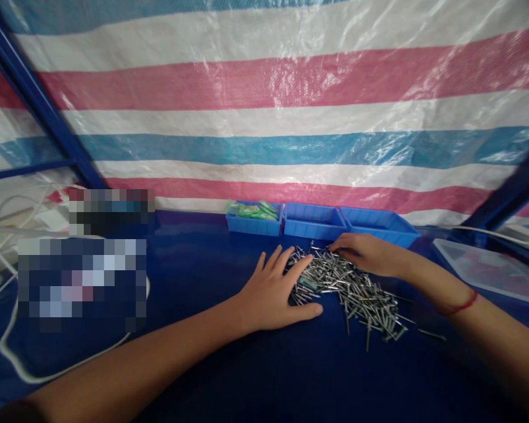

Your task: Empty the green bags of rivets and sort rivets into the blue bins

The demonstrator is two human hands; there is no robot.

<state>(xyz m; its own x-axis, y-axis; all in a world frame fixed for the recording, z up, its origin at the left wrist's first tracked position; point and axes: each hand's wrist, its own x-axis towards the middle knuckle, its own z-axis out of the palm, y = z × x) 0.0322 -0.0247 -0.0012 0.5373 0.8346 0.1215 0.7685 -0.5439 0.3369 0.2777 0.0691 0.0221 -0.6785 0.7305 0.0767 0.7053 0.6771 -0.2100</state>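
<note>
Nails (357, 288) heaped on the blue worktop (194, 270), in front of three bins (312, 229). Left hand (267, 296): grip apart, fingers spread at the heap's left edge. Right hand (372, 254): fingers curled at its far edge; can't tell if grip is clamped on a nail. Green packets (254, 211) in leftmost bin (253, 226).

Head-worn camera, near hands (267, 294), facing forward and down across blue table (229, 379) toward striped sheet (255, 85).
</note>
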